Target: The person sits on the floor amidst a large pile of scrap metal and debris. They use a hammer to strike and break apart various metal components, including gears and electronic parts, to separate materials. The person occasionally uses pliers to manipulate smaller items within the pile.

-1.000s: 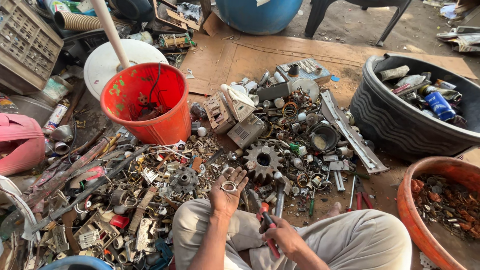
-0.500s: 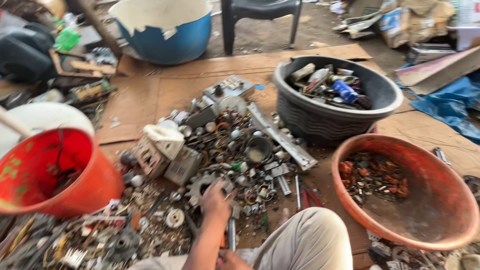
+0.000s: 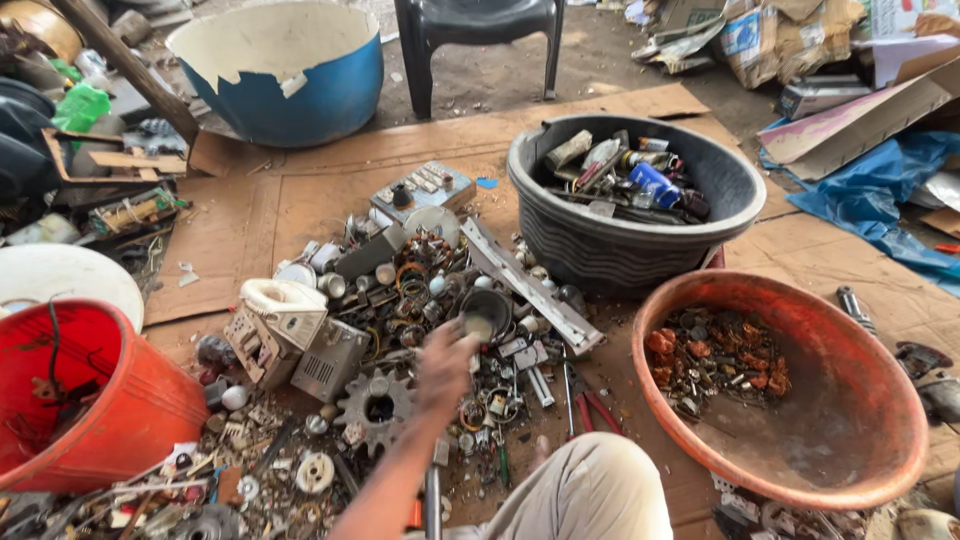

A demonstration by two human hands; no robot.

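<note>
- One hand (image 3: 443, 368), my left, blurred over the scrap pile (image 3: 400, 330) mid-cardboard; grip unreadable, right hand unseen.
- Orange basin (image 3: 850, 400) at the right edge holds few sorted bits; most scrap remains.

Flattened brown cardboard (image 3: 300, 200) over dirt ground, scrap metal pile (image 3: 420, 330), black tub (image 3: 620, 250), orange basin (image 3: 850, 400), red bucket (image 3: 130, 410), blue drum (image 3: 300, 90)

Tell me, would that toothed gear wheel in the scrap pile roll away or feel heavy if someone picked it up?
The gear wheel looks like thick, dull grey metal, so it is probably heavy for its size and stiff. It lies flat among small scrap, so a push would likely slide it, not roll it. Its teeth should give fingers grip.
</note>
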